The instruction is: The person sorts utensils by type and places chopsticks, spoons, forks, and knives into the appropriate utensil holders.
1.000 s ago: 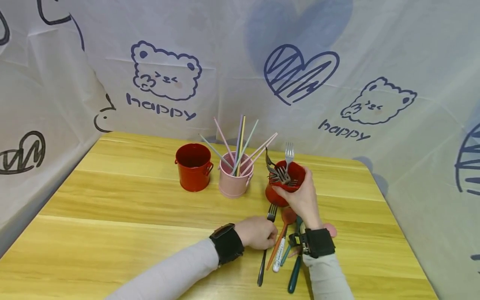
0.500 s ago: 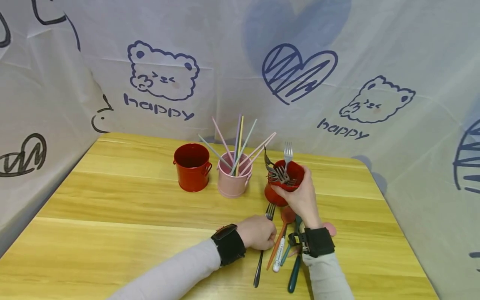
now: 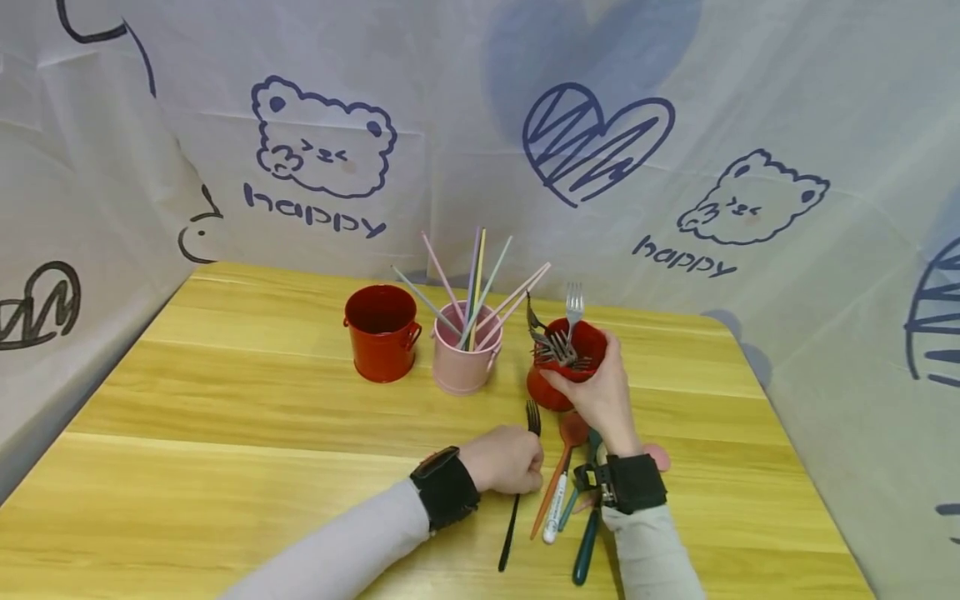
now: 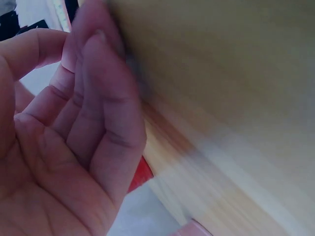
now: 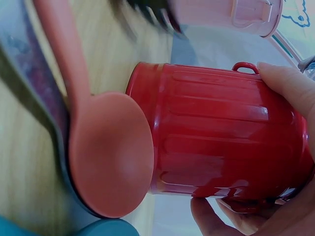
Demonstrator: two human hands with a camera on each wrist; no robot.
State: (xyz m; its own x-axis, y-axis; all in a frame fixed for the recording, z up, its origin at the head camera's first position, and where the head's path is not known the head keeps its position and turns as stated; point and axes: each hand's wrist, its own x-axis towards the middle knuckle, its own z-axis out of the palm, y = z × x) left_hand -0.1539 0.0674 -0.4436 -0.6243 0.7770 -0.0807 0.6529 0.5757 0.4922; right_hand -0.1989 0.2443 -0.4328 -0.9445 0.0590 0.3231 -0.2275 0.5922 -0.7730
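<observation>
As orange spoon (image 3: 573,428) flanks fork (image 3: 510,530), pink bucket (image 3: 459,370) beyond

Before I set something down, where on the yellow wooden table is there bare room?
Bare: between the leftmost red metal bucket and pale left sleeve; also between the pink round piece and the right table edge. Crowded: between left hand and right hand, with orange round spoon, white marker.

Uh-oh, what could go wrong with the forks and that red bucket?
If the right hand slips or tilts the red bucket, the silver fork poking above its rim might tumble out. The orange spoon lies right by the bucket's base, so sliding the bucket could bump it. And the dark fork could slip from the left hand that holds it.
</observation>
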